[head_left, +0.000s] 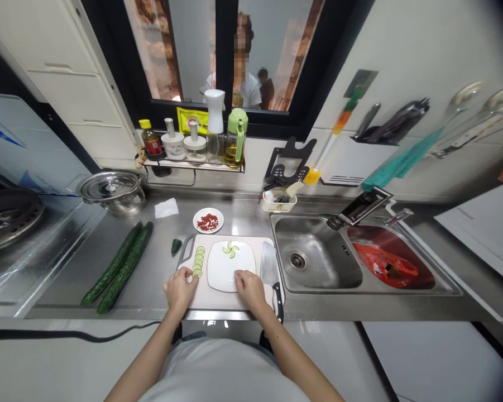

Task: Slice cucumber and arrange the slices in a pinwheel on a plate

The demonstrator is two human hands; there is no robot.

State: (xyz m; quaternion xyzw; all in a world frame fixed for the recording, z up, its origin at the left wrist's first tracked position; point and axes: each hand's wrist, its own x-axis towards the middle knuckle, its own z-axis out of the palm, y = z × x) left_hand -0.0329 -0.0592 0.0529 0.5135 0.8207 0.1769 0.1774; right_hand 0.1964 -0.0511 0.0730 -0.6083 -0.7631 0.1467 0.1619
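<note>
A white square plate (226, 271) lies on a cutting board (218, 298) at the counter's front edge. Three cucumber slices (230, 249) sit fanned on the plate's far part. A row of cucumber slices (198, 261) lies on the board left of the plate. My left hand (179, 289) rests on the board with its fingers curled at the near end of that row. My right hand (249, 287) has its fingers bent at the plate's near right edge. A cleaver (270, 272) lies on the board to the right of my right hand.
Two whole cucumbers (120, 266) and a cut cucumber end (176, 246) lie left of the board. A small dish of red bits (208, 221) stands behind it. A pot (111, 191) sits at the back left. The sink (318, 257) with a red bag (384, 267) is on the right.
</note>
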